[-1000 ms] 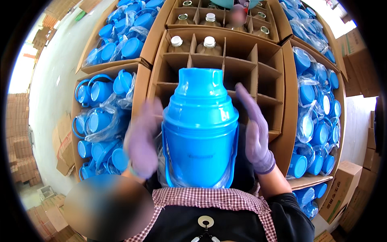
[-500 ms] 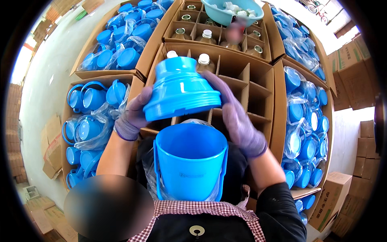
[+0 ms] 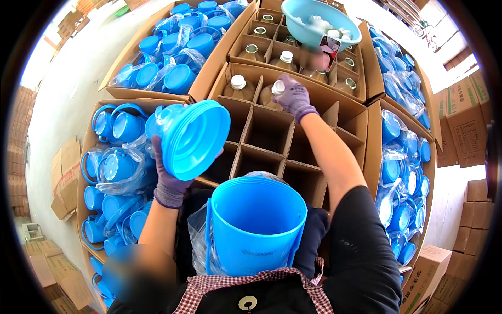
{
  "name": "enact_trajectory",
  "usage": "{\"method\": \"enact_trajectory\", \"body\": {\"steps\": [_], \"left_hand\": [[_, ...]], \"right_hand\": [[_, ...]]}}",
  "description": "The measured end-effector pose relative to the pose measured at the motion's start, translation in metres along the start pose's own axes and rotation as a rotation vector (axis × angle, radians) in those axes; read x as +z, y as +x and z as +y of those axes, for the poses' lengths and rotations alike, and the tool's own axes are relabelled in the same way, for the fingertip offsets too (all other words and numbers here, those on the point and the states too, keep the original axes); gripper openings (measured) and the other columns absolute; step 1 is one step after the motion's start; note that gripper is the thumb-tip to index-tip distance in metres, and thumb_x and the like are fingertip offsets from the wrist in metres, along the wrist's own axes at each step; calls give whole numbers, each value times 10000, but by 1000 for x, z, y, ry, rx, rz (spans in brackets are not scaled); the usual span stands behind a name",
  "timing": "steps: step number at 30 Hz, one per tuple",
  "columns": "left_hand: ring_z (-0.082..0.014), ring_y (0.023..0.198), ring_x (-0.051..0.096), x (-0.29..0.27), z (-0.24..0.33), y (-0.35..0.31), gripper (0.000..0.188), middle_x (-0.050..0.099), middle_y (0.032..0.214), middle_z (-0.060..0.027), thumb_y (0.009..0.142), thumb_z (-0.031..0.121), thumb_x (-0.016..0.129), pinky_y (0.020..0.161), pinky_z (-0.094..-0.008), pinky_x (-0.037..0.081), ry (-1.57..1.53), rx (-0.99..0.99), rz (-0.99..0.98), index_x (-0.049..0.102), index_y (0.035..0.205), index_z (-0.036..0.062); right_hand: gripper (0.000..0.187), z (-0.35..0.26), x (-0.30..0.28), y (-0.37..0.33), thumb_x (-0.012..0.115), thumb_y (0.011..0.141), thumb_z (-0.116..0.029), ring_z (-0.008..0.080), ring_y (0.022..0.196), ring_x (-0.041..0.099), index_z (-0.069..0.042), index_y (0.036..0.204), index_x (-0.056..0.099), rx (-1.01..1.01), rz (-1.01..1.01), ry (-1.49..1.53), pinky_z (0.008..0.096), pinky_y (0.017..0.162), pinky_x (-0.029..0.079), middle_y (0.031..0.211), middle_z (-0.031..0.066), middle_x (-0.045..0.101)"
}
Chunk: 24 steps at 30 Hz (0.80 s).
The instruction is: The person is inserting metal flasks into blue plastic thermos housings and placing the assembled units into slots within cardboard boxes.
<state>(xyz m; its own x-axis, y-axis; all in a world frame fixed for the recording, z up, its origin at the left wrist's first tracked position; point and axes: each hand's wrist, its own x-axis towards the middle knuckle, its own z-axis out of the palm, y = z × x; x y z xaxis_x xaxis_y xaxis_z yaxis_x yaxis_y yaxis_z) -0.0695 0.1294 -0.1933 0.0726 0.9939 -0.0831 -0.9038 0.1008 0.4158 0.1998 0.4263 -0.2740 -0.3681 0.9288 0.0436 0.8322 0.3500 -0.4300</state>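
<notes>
R hand point(image 3: 294, 97), gloved, closed round the neck of a white-capped bottle point(image 3: 273, 93) standing upright in the divided carton point(image 3: 272, 125), far row, 2nd cell from its left edge. Bottle sits straight under the hand, long axis vertical. L hand point(image 3: 168, 180) grips a blue funnel-shaped lid point(image 3: 192, 138), tilted, over the carton's near-left corner. Open blue jug point(image 3: 256, 225) at the person's lap, near edge. Cartons of bagged blue parts point(image 3: 117, 172) flank both sides.

A brown divided carton point(image 3: 272, 131) stands open at the centre, flanked by open brown cartons point(image 3: 112, 94) lined with clear plastic bags point(image 3: 123, 172). Closed brown boxes point(image 3: 465, 120) are stacked at the right, and flattened cardboard point(image 3: 65, 172) lies at the left.
</notes>
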Motion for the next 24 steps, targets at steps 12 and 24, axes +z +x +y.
{"method": "enact_trajectory", "body": {"steps": [12, 24], "left_hand": [[-409, 1508, 399, -16, 83, 20, 709, 375, 1659, -207, 1027, 587, 560, 1211, -586, 402, 172, 285, -170, 483, 1563, 129], [-418, 1547, 324, 86, 48, 24, 600, 249, 1713, -230, 1060, 538, 531, 1175, -590, 421, 571, -85, -678, 561, 1492, 122]], "right_hand": [[279, -138, -361, -94, 690, 982, -157, 121, 869, 627, -11, 1220, 699, -763, 470, 657, 261, 798, 528, 964, 42, 661], [251, -154, -354, -39, 565, 1056, -191, 112, 1011, 683, -53, 1138, 757, -377, 7, 1184, 275, 927, 554, 1099, 27, 747]]}}
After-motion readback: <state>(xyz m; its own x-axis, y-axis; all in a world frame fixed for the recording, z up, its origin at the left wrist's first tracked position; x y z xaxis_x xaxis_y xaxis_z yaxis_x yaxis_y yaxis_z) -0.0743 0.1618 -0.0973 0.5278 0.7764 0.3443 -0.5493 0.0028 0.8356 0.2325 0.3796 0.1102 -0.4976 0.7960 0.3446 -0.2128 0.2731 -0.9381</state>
